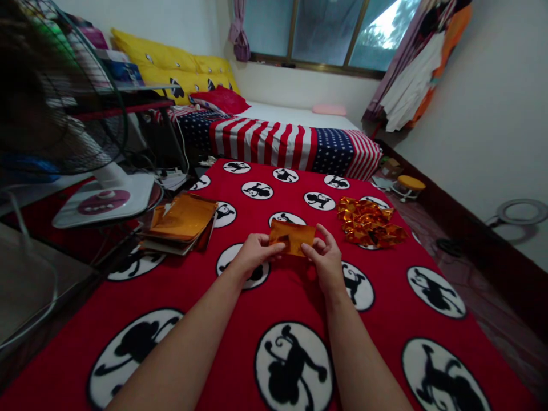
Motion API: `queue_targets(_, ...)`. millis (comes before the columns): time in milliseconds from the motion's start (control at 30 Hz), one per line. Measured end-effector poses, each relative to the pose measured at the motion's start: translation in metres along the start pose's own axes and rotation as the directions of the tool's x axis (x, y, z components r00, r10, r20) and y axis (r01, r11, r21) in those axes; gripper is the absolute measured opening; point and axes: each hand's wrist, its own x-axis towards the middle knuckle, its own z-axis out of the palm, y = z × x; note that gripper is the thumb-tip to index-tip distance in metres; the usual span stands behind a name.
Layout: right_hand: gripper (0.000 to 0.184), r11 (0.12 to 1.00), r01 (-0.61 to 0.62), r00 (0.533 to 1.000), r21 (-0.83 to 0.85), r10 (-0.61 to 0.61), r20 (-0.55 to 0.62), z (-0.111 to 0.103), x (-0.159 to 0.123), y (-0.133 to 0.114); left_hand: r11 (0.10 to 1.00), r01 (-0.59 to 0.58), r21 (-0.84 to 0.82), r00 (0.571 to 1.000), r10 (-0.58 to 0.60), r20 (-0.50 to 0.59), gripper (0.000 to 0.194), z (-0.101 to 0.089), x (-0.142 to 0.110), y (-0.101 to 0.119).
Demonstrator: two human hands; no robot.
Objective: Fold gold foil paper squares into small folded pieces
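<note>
Between my two hands is a small rectangular sheet of shiny gold paper (pixel 293 235), held just over the red blanket. My left hand (pixel 257 251) pinches its left end, thumb lying across the front. At the right end my right hand (pixel 323 251) grips it with the thumb near the lower edge and the forefinger raised behind the corner. A stack of gold paper sheets (pixel 184 217) lies to the left, with pale edges below. Several folded, shiny gold paper pieces (pixel 368 222) are heaped to the right.
The red blanket (pixel 295 302) with monkey prints covers the surface under my hands. A fan (pixel 103 194) stands at the left beside a small table. Behind are a bed with a striped, starred cover (pixel 274 142), and at the right a yellow-topped stool (pixel 411 182).
</note>
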Motion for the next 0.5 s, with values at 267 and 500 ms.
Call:
queue_targets(267,0.034,0.983,-0.11,0.99,-0.149,0.122,0.074,0.017,-0.014,-0.003,0.988,-0.146,-0.038,0.978,0.139,-0.157,0.043,0.01,0.002,-0.004)
queue_targets(500,0.028,0.986,-0.095,0.995,-0.137,0.096,0.002,0.026,-0.02,0.0,0.983,-0.177,-0.051,0.98,0.172,-0.1,0.045,0.013,-0.001,-0.003)
